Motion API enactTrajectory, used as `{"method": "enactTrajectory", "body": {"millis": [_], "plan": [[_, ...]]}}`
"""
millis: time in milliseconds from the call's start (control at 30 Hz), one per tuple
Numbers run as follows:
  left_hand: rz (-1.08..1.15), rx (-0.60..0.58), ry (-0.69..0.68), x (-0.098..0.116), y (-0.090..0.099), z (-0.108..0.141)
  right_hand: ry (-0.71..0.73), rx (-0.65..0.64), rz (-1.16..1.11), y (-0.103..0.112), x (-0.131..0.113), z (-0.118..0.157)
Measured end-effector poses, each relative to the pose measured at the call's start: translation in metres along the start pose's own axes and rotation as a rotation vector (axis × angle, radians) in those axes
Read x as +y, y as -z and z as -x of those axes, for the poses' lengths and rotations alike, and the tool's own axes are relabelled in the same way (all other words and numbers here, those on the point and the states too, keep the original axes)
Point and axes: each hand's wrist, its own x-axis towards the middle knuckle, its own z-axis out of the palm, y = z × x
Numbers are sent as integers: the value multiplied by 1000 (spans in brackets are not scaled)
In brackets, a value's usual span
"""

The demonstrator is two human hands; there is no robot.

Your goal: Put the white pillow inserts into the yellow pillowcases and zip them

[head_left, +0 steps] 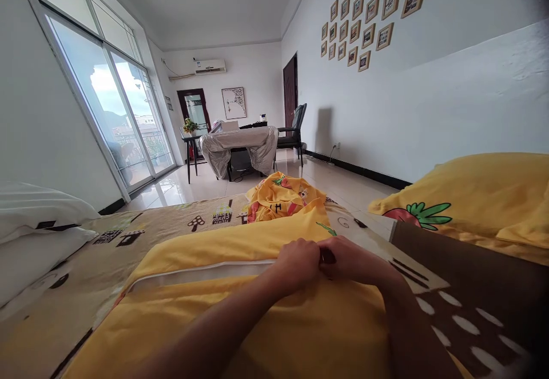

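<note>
"One yellow pillowcase [309,322]; who has it?"
"Left hand [298,262] and right hand [351,258] both, pinching its opening."
"Where?"
"On one patterned bedspread [165,224], nearer than one crumpled yellow cloth [286,197] at the far edge."

We see yellow cover [309,322], white strip [171,277]; beige sheet [165,229], brown motifs [222,217]; yellow pillow [493,187], red-and-green print [429,214].

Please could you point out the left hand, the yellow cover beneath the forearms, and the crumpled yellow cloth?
Left hand [297,262]: head view, back of the hand.
Yellow cover [309,323]: head view, plain fabric between the forearms.
Crumpled yellow cloth [283,195]: head view, its printed folds.
</note>
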Motion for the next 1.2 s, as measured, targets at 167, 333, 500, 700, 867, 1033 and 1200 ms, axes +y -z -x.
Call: {"method": "enactTrajectory", "body": {"millis": [167,333,500,700,867,1033,1200], "plan": [[27,-12,-8,-7,0,-5,84,-63,-89,7,-4,7],[67,-40,-13,-15,-1,-10,37,-95,-11,8,-5,7],[100,-37,-23,-19,-3,-11,78,-152,-39,9,-1,9],[90,-17,-5,-17,-3,-10,-24,-181,-31,9,-15,13],[67,-11,19,-13,-2,-8,-97,-63,94,1,-21,5],[50,-3,18,-10,-1,-3,-247,1,314,-9,-31,0],[54,-8,25,-10,-1,-1,-262,37,373,-12,-38,1]]}}
